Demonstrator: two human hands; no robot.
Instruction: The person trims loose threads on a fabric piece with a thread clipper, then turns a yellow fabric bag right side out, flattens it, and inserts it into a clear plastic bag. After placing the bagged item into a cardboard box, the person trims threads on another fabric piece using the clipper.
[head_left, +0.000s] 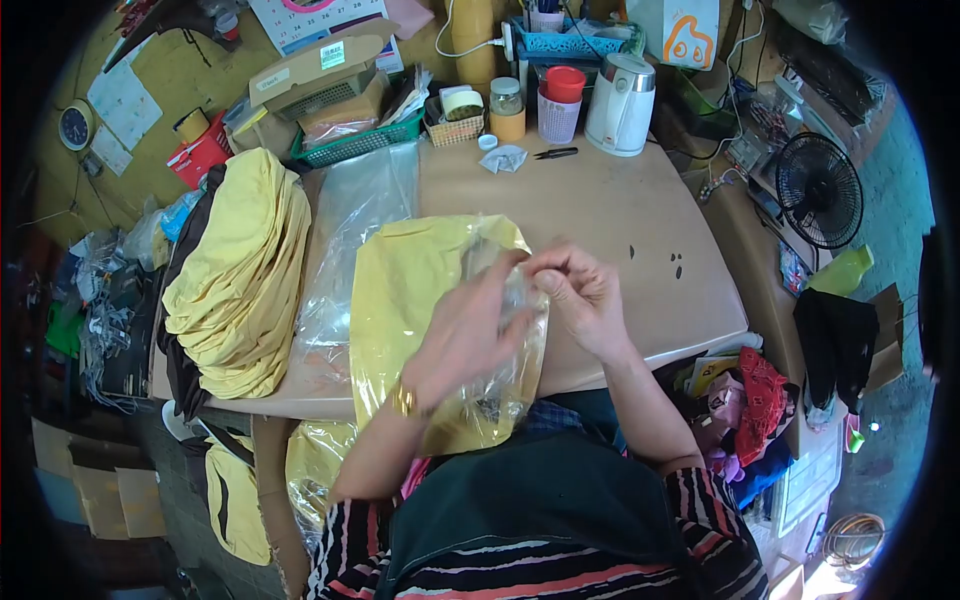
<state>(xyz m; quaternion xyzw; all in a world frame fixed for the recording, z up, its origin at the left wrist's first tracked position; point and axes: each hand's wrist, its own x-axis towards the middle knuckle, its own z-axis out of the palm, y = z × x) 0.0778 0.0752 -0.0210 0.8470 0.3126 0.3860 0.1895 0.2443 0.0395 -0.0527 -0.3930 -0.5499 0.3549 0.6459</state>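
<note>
Yellow cloth in a clear plastic bag (400, 290) lies at the front edge of the table, partly over the lap. My left hand (465, 335), blurred by motion, is over the bag's right part, its fingers apart. Beside it, at the bag's upper right edge, my right hand (580, 290) has thumb and forefinger pinched together; what they hold is too small to make out. Left of the bag are flat clear plastic bags (365, 210) and a tall pile of folded yellow cloth (240, 280).
Along the table's back stand a green basket (365, 143), a jar (507, 110), a purple cup (558, 118) and a white kettle (620, 105). Small black snips (556, 153) lie before them. A black fan (820, 190) is at the right.
</note>
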